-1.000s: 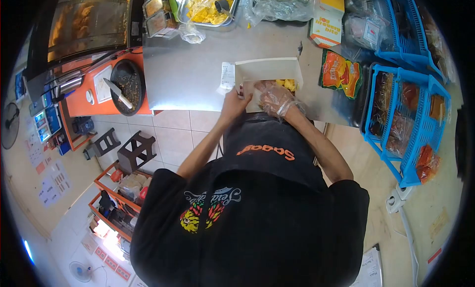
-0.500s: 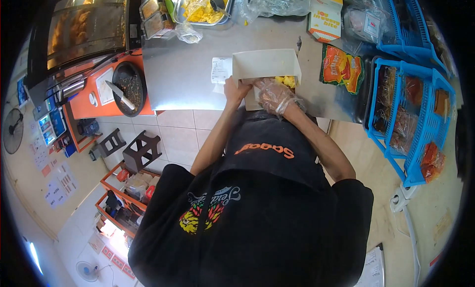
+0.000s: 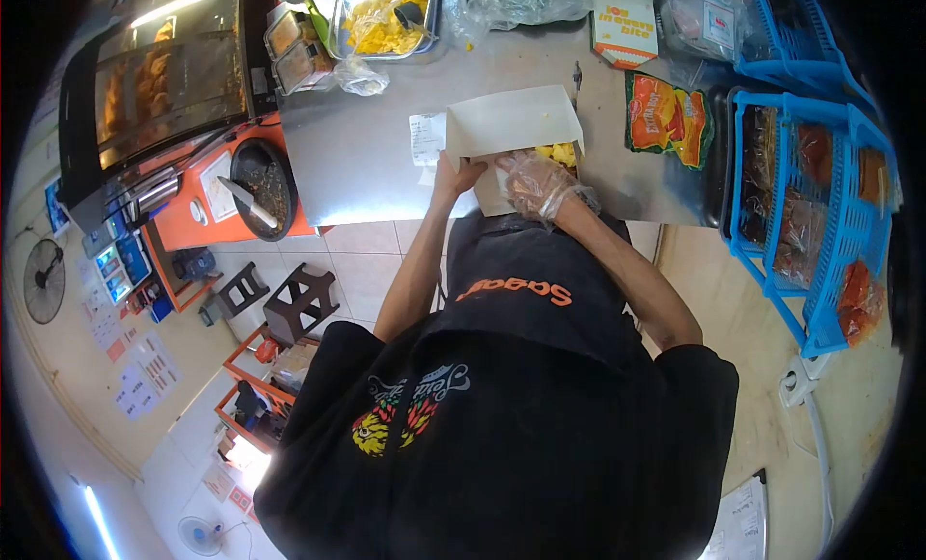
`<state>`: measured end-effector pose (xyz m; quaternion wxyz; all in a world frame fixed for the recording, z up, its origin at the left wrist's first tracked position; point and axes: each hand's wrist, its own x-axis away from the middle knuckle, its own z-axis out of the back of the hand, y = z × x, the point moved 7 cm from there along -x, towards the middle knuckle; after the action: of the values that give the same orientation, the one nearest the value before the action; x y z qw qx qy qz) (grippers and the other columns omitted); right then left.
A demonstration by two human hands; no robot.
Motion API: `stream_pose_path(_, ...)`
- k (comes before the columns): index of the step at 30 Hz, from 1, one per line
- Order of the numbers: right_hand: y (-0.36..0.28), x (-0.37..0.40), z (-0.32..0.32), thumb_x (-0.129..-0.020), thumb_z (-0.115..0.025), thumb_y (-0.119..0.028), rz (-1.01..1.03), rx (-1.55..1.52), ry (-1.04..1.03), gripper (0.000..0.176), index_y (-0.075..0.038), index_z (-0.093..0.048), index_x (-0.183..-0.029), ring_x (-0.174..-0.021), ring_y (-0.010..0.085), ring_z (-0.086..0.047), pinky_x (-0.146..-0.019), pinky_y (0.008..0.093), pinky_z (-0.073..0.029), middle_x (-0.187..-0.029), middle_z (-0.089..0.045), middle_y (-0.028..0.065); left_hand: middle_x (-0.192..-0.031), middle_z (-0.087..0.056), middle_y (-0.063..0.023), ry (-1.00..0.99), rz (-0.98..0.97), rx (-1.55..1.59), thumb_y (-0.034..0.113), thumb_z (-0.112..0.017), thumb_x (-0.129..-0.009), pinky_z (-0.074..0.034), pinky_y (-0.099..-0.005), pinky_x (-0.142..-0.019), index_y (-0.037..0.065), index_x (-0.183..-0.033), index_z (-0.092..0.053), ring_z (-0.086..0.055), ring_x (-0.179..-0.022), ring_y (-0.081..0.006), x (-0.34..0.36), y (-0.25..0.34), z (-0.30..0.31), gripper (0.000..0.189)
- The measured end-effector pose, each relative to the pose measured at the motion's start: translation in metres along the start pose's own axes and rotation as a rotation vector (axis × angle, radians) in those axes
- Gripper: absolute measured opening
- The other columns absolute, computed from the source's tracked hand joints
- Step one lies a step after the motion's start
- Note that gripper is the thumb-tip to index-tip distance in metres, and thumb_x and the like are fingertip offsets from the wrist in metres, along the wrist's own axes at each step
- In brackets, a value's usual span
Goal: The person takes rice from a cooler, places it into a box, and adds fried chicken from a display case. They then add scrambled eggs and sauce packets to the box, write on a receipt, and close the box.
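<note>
An open paper box [image 3: 511, 121] rests at the counter's front edge, its lid raised at the back. Yellow food [image 3: 558, 155] shows inside at the right. My left hand [image 3: 457, 177], bare, grips the box's left side with thumb and fingers. My right hand [image 3: 536, 184] wears a clear plastic glove and is inside the box, beside the yellow food; its fingers are bent, and what they hold, if anything, is hidden. A printed receipt [image 3: 427, 138] lies just left of the box.
Behind are a metal tray [image 3: 431, 41] of yellow food, a bagged pile and an upright carton [image 3: 623, 25]. Right of the box lie a red and green packet [image 3: 666, 119] and blue baskets [image 3: 815, 222]. At left, a knife [image 3: 248, 202] rests on a round black board [image 3: 275, 179].
The view has turned and shifted slightly. Both hands stay at the box, and my right hand has moved only a little within it.
</note>
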<state>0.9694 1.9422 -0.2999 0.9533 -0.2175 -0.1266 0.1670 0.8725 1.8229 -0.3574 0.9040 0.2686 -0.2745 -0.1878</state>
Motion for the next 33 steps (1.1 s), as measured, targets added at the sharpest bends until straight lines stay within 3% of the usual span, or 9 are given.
stream_pose_path(2,-0.001,0.000,0.002,-0.070,-0.060,-0.022,0.014,0.022,-0.043,0.031,-0.007,-0.072,-0.095,-0.111,0.0295,-0.054,-0.093,0.0399,-0.047,-0.120,-0.059,0.0105,-0.090,-0.070,-0.0180,-0.026,-0.071,0.136,0.020,-0.075,-0.067,-0.056,-0.0395,-0.074,0.002,-0.108,-0.065,-0.069,-0.084,-0.0356,-0.003,-0.002,-0.001,0.046)
stream_pose_path(5,-0.003,-0.002,0.002,-0.071,-0.060,-0.021,0.019,0.044,-0.102,0.032,-0.006,-0.071,-0.097,-0.112,0.0302,-0.053,-0.094,0.0400,-0.046,-0.120,-0.058,0.0115,-0.088,-0.070,-0.0198,-0.154,0.194,0.242,0.021,-0.075,-0.067,-0.056,-0.0403,-0.071,0.000,-0.105,-0.066,-0.069,-0.080,-0.0355,0.004,-0.007,-0.005,0.045)
stream_pose_path(8,-0.004,-0.001,0.007,-0.073,-0.060,-0.020,0.003,0.014,-0.076,0.033,-0.003,-0.070,-0.100,-0.113,0.0308,-0.054,-0.094,0.0407,-0.046,-0.119,-0.059,0.0126,-0.085,-0.070,-0.0213,0.031,0.041,-0.024,0.023,-0.076,-0.067,-0.056,-0.0437,-0.067,0.001,-0.102,-0.067,-0.069,-0.078,-0.0377,0.008,0.005,-0.006,0.043)
stream_pose_path(11,-0.002,0.000,0.009,-0.074,-0.060,-0.020,-0.025,-0.027,-0.044,0.035,-0.002,-0.068,-0.103,-0.111,0.0313,-0.055,-0.093,0.0414,-0.046,-0.118,-0.059,0.0142,-0.085,-0.069,-0.0228,0.160,0.173,-0.035,0.016,-0.072,-0.064,-0.056,-0.0477,-0.068,0.003,-0.097,-0.069,-0.068,-0.079,-0.0416,0.018,0.014,-0.002,0.035)
stream_pose_path(19,0.005,-0.006,-0.004,-0.075,-0.062,-0.023,-0.119,-0.150,-0.083,0.036,-0.001,-0.066,-0.104,-0.111,0.0320,-0.055,-0.095,0.0414,-0.045,-0.116,-0.059,0.0156,-0.078,-0.068,-0.0215,0.316,0.108,-0.094,0.020,-0.072,-0.070,-0.054,-0.0480,-0.062,0.004,-0.094,-0.069,-0.066,-0.074,-0.0430,0.028,0.039,0.008,0.029)
stream_pose_path(24,0.006,0.000,-0.020,-0.076,-0.061,-0.024,-0.028,-0.033,0.036,0.034,-0.002,-0.070,-0.100,-0.117,0.0321,-0.052,-0.100,0.0410,-0.042,-0.122,-0.058,0.0133,-0.088,-0.070,-0.0163,-0.016,0.113,0.197,0.014,-0.060,-0.085,-0.057,-0.0375,-0.066,-0.006,-0.103,-0.065,-0.069,-0.082,-0.0219,0.029,0.023,0.012,0.027)
stream_pose_path(27,-0.005,0.002,0.015,-0.076,-0.060,-0.024,0.040,-0.006,0.005,0.034,-0.002,-0.071,-0.101,-0.119,0.0330,-0.051,-0.102,0.0405,-0.041,-0.126,-0.056,0.0136,-0.098,-0.068,-0.0186,-0.253,0.247,0.626,0.010,-0.053,-0.087,-0.059,-0.0373,-0.074,-0.010,-0.109,-0.061,-0.070,-0.089,-0.0274,0.037,0.003,0.005,0.030)
stream_pose_path(28,-0.002,0.000,0.006,-0.076,-0.060,-0.023,0.023,-0.016,0.013,0.035,-0.002,-0.070,-0.102,-0.119,0.0330,-0.051,-0.102,0.0405,-0.041,-0.126,-0.056,0.0136,-0.097,-0.068,-0.0179,-0.230,0.226,0.709,-0.001,-0.045,-0.087,-0.061,-0.0344,-0.071,-0.012,-0.102,-0.062,-0.070,-0.085,-0.0273,0.037,-0.011,0.001,0.025)
stream_pose_path(33,0.001,-0.003,-0.008,-0.080,-0.057,-0.023,-0.009,0.003,-0.008,0.036,-0.002,-0.068,-0.106,-0.119,0.0311,-0.052,-0.102,0.0397,-0.042,-0.128,-0.055,0.0146,-0.094,-0.068,-0.0174,-0.191,0.303,0.757,-0.004,-0.043,-0.087,-0.061,-0.0326,-0.069,-0.009,-0.102,-0.064,-0.071,-0.082,-0.0246,0.045,-0.032,0.007,0.026)
